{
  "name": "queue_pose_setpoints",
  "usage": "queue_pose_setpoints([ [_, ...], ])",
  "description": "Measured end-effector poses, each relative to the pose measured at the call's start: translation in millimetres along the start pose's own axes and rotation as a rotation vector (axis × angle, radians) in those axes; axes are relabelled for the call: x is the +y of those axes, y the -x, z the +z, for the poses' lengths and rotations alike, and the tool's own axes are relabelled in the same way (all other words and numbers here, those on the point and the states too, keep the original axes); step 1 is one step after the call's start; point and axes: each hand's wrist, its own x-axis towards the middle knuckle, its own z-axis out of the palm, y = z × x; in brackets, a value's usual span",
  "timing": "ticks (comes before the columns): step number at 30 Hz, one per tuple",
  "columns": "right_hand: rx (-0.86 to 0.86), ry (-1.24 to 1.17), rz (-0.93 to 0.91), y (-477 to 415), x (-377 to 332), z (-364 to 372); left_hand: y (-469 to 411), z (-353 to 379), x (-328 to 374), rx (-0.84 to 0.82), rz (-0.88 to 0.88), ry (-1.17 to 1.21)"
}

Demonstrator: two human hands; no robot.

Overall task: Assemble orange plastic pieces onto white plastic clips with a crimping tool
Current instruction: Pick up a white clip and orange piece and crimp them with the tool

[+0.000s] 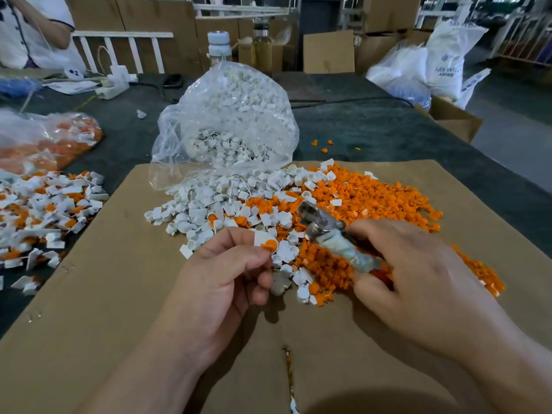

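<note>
- Dark bench [373, 130], cardboard sheet [104, 294] before the clear bag [227, 121].
- Nearer than the bag, the left hand [221, 282] pinches a white clip [261, 238] bearing an orange piece [269, 245] (light, stiff, probably slippery; grip its flat tab).
- Fingers of the right hand [418, 270] clamp the crimping tool [325, 231].

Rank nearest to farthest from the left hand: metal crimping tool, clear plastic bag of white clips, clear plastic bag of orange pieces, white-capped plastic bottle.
1. Crimping tool, in the right hand.
2. Bag of white clips, straight ahead.
3. Bag of orange pieces, far left.
4. Bottle, behind that bag at the back.
</note>
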Motion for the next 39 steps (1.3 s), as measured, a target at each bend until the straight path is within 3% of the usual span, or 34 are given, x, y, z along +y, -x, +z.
queue_pose_setpoints([
  [6, -0.088, -0.06, -0.09, 6, -4, -2, 2, 2, -2, 0.012, 0.112, -0.06],
  [18, -0.116, -0.092, -0.147, 8, -6, -6, 5, 2, -2, -0.015, 0.158, -0.113],
  [39, -0.113, 0.058, -0.11, 7, -8, 6, 4, 1, -9, -0.029, 0.197, -0.207],
])
